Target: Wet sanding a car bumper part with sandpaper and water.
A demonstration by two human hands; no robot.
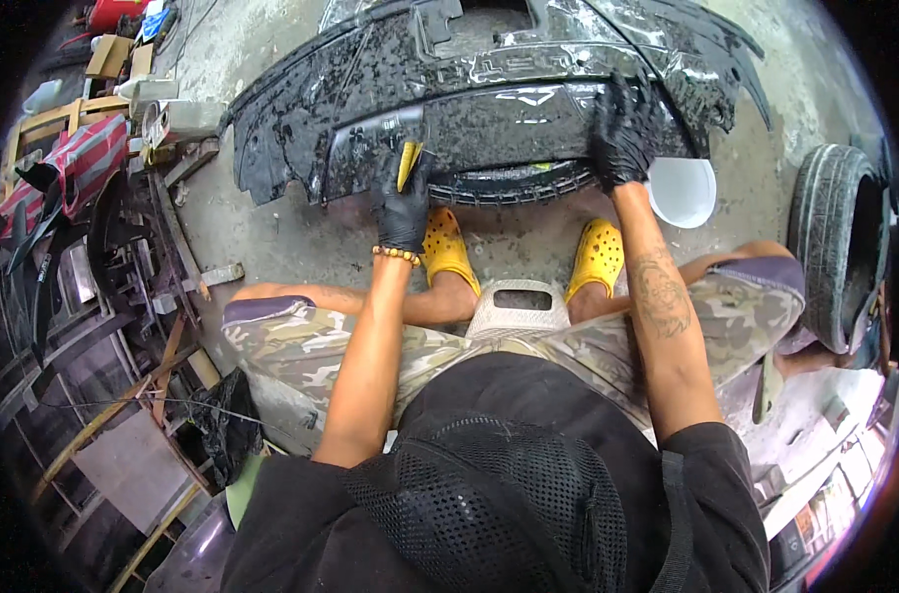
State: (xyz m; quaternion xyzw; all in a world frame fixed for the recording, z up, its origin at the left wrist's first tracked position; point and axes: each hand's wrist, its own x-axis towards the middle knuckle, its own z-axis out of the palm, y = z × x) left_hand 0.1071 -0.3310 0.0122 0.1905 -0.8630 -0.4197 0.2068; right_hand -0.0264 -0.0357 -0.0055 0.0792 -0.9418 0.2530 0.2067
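Observation:
A large wet black plastic car panel [489, 124], possibly a bumper cover, lies in front of me, with water drops and glossy patches over it. My left hand [402, 203], in a black glove, is closed round a narrow yellow piece with dark marks [408, 166], at the panel's near left part. The kind of piece cannot be made out. A smoother grey patch [375, 133] shows on the panel beside it. My right hand [622, 138], also black-gloved, lies open with fingers stretched on the panel's right part. Under the near edge a tyre [513, 188] shows.
A white bucket [684, 193] stands beside my right hand. Another tyre [835, 247] stands upright at the right. Wood strips, black car parts and a red-striped bag [74, 173] crowd the left. My yellow clogs [449, 247] flank a low light-coloured stool [516, 308].

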